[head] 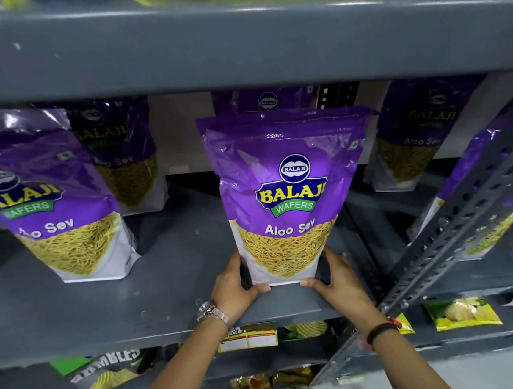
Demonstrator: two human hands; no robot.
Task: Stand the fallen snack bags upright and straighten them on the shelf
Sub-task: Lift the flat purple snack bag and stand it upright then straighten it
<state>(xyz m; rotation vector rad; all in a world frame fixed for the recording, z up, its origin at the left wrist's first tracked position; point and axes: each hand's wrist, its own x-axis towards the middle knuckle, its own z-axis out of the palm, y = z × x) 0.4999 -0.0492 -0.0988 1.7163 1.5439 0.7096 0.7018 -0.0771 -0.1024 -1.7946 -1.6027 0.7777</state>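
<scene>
While both hands cup its bottom corners, the glossy purple plastic Aloo Sev snack pouch (283, 198) stands between them on the grey metal shelf (103, 300), long axis rising straight up from the fingers. Left hand (235, 284) and right hand (337, 280) are equally close, fingers curled behind, thumbs pressing the front bottom edge.

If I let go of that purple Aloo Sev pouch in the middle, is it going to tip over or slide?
The purple Aloo Sev pouch probably stands alone: its flat base rests on the grey metal shelf. It looks tall over a narrower base, so a nudge might topple it. The glossy film shows glare, likely slippery between the left hand and right hand.
</scene>
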